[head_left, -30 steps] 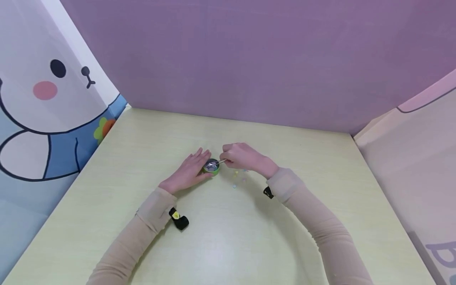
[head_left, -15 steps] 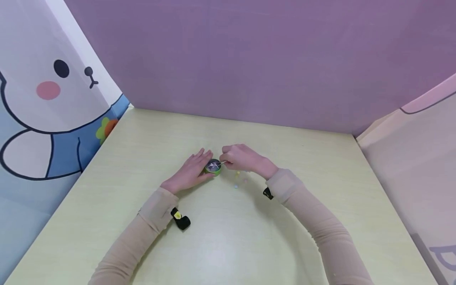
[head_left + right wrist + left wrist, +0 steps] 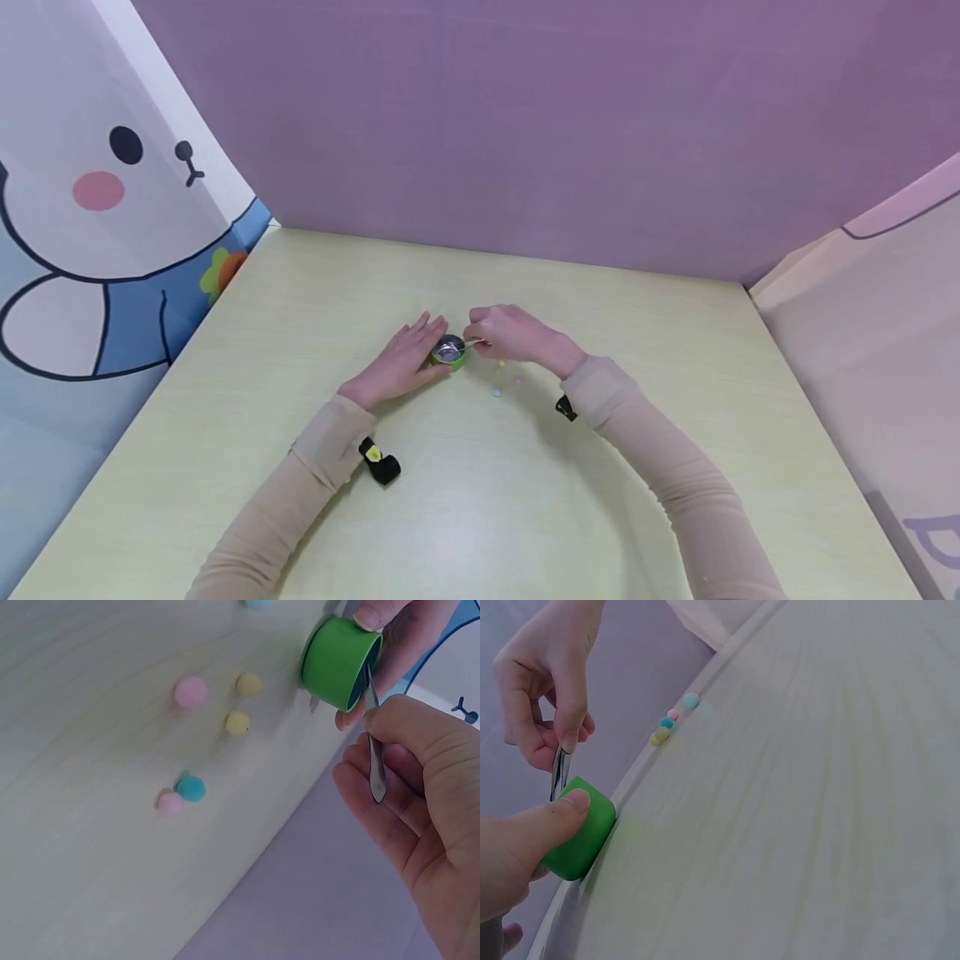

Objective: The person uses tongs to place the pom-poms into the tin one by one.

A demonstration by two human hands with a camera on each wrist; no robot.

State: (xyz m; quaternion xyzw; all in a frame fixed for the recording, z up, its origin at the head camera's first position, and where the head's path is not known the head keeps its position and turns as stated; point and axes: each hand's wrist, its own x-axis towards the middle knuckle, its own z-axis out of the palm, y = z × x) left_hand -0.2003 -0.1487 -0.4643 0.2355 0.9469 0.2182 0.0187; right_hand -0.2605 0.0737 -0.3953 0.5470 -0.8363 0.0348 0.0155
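Note:
A small green cup (image 3: pixel 448 353) with a shiny metallic inside stands on the table. My left hand (image 3: pixel 401 360) holds it between thumb and fingers; in the left wrist view the thumb lies across the wall of the green cup (image 3: pixel 585 838). On the cup's other side, my right hand (image 3: pixel 512 332) pinches metal tweezers (image 3: pixel 376 769) between thumb and fingers. Their tips reach over the rim into the cup, and what they touch inside is hidden. Several small pompoms lie near the right hand, among them a pink pompom (image 3: pixel 191 691), a yellow pompom (image 3: pixel 238 723) and a teal pompom (image 3: pixel 191 787).
The pale wooden table (image 3: pixel 450 500) stretches out around both arms. A purple panel (image 3: pixel 525 133) rises along its far edge. At the left stands a panel with a cartoon animal (image 3: pixel 97 242), at the right a pale panel (image 3: pixel 862 375). Each wrist carries a black camera mount.
The head view has shifted slightly. Both hands stay at the cup, the left around it and the right with the tweezers at its rim, with only tiny movement of the right hand.

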